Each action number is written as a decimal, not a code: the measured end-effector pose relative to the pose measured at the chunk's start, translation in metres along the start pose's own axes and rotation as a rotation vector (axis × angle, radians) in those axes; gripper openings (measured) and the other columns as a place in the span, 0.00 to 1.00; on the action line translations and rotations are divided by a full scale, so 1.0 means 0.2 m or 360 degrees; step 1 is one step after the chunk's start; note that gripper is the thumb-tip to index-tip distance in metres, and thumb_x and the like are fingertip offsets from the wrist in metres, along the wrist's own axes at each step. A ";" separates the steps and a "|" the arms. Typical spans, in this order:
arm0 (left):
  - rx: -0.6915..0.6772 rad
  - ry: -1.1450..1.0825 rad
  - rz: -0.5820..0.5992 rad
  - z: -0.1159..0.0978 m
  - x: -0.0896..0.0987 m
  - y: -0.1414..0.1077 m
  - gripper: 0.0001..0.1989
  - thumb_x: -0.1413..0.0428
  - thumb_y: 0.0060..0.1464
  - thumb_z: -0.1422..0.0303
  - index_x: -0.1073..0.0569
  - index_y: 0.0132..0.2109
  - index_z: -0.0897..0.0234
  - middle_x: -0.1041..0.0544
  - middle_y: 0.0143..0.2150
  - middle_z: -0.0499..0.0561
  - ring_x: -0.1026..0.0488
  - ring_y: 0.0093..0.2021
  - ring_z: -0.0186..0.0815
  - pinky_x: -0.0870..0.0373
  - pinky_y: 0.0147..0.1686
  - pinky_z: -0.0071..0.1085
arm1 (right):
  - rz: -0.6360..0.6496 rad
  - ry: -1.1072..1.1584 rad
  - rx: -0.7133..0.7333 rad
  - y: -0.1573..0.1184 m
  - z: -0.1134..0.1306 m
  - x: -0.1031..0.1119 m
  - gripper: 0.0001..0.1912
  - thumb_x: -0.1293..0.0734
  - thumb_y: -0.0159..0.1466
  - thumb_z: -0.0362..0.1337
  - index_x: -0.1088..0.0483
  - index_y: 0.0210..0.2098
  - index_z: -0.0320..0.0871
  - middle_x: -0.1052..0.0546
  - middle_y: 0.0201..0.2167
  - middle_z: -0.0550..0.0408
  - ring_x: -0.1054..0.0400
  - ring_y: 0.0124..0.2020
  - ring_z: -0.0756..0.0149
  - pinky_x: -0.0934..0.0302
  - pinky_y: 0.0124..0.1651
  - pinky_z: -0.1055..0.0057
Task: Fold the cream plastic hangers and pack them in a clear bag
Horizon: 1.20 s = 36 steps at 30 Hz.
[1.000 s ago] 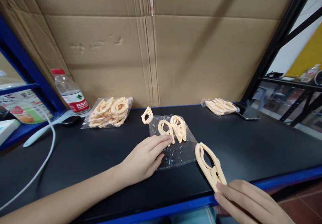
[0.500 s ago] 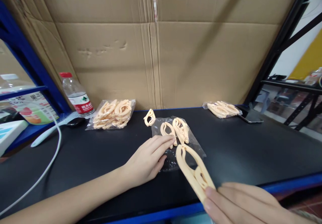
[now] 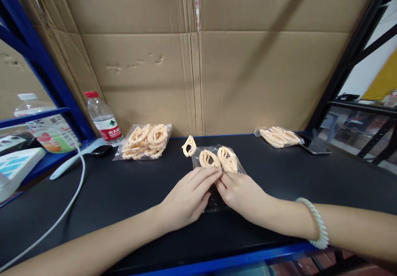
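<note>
A clear plastic bag (image 3: 214, 204) lies on the black table, with peach folding hangers (image 3: 228, 157) side by side in it. My left hand (image 3: 190, 195) rests over the bag's near left part, fingers pressed together and thumb below, closed on the plastic. Beside it, fingertips touching, my right hand (image 3: 243, 194) is curled closed over the near end of the hangers. The hanger in it is mostly covered by my fingers. Just behind the bag's left corner lies a single small peach hanger piece (image 3: 189, 146).
At the back left sit a full bag of hangers (image 3: 144, 141) and a red-capped water bottle (image 3: 104, 118). A brush (image 3: 72, 160) and a white cable (image 3: 81, 181) lie further left. Another hanger bag (image 3: 279, 137) and a phone (image 3: 316, 147) are at the back right. Cardboard (image 3: 266, 73) stands behind.
My right hand has moved forward and left from the front edge, bringing its hanger to the bag against my left hand. My left hand has stayed at the bag. The view has tilted slightly.
</note>
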State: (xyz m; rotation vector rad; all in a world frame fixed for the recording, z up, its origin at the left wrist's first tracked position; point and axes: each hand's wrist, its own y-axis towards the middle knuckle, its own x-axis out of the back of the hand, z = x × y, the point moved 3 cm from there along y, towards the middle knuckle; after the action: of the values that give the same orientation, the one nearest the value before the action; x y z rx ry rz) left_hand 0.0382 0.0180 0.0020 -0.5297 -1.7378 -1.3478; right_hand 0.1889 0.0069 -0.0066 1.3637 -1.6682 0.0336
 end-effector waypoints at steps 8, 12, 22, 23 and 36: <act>0.0032 -0.0009 0.0074 0.00 -0.01 -0.01 0.27 0.53 0.57 0.79 0.43 0.63 0.66 0.33 0.59 0.62 0.35 0.58 0.44 0.31 0.55 0.43 | -0.0369 0.0263 -0.0062 0.06 -0.19 0.22 0.14 0.41 0.61 0.27 0.33 0.21 0.41 0.33 0.18 0.56 0.40 0.20 0.67 0.48 0.23 0.69; 0.0025 0.0007 0.0147 0.00 -0.01 -0.01 0.24 0.53 0.59 0.77 0.41 0.62 0.64 0.31 0.58 0.59 0.32 0.55 0.42 0.31 0.53 0.42 | -0.0195 0.0446 -0.0036 0.26 -0.43 0.06 0.12 0.43 0.62 0.27 0.28 0.30 0.38 0.27 0.26 0.50 0.33 0.29 0.63 0.46 0.29 0.70; 0.0016 -0.0034 0.0155 -0.01 0.01 0.00 0.23 0.53 0.59 0.77 0.41 0.61 0.64 0.31 0.58 0.58 0.32 0.56 0.42 0.32 0.53 0.40 | 0.0517 0.0997 0.0179 0.70 -0.49 -0.65 0.25 0.38 0.59 0.19 0.31 0.54 0.39 0.26 0.52 0.44 0.33 0.51 0.58 0.39 0.50 0.67; 0.0020 -0.0040 0.0158 0.00 0.01 0.00 0.23 0.52 0.59 0.77 0.41 0.61 0.64 0.31 0.58 0.58 0.32 0.56 0.42 0.32 0.53 0.40 | 0.0564 0.1037 0.0191 0.72 -0.48 -0.68 0.26 0.37 0.57 0.19 0.30 0.53 0.40 0.26 0.52 0.44 0.32 0.51 0.58 0.39 0.49 0.68; 0.0074 -0.0109 0.0216 0.01 0.00 -0.01 0.23 0.51 0.59 0.77 0.41 0.61 0.63 0.32 0.60 0.56 0.34 0.58 0.41 0.34 0.56 0.39 | 0.0964 0.1879 -0.0527 0.37 -0.75 -0.72 0.11 0.29 0.53 0.29 0.24 0.37 0.35 0.23 0.29 0.53 0.30 0.31 0.66 0.36 0.37 0.71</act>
State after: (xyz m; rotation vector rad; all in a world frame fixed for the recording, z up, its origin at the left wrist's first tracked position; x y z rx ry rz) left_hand 0.0358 0.0198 0.0013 -0.6622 -1.7514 -1.2038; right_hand 0.2158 0.2240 0.0186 0.3436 -0.9121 0.7299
